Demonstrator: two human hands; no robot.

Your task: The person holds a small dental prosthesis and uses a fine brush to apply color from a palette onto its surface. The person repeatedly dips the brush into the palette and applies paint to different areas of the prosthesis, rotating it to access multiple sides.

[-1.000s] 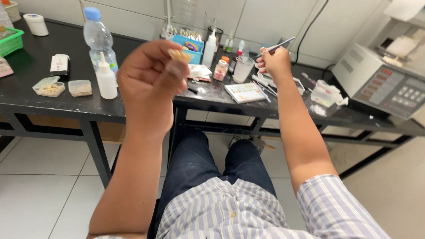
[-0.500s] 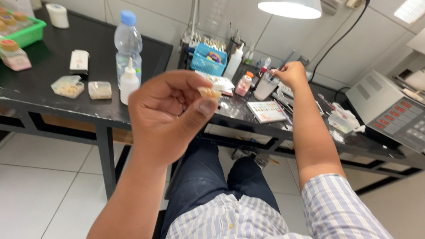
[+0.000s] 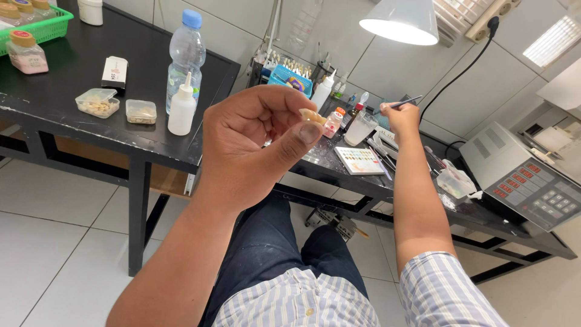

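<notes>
Tooth piece pinched in front of the lamp-lit surface

Tooth piece, small and pale, is half hidden by the left hand, whose grip closes thumb and fingertips on it. Beyond, the right hand clasps a thin brush, its tip too fine to make out.

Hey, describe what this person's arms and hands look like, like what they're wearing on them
Both hands are bare: no gloves, rings or watch show on the left hand or the right hand. Both forearms are uncovered. The right arm has a short sleeve of a striped shirt, pale with thin blue-grey stripes, ending above the elbow. No left sleeve is in view.
</notes>
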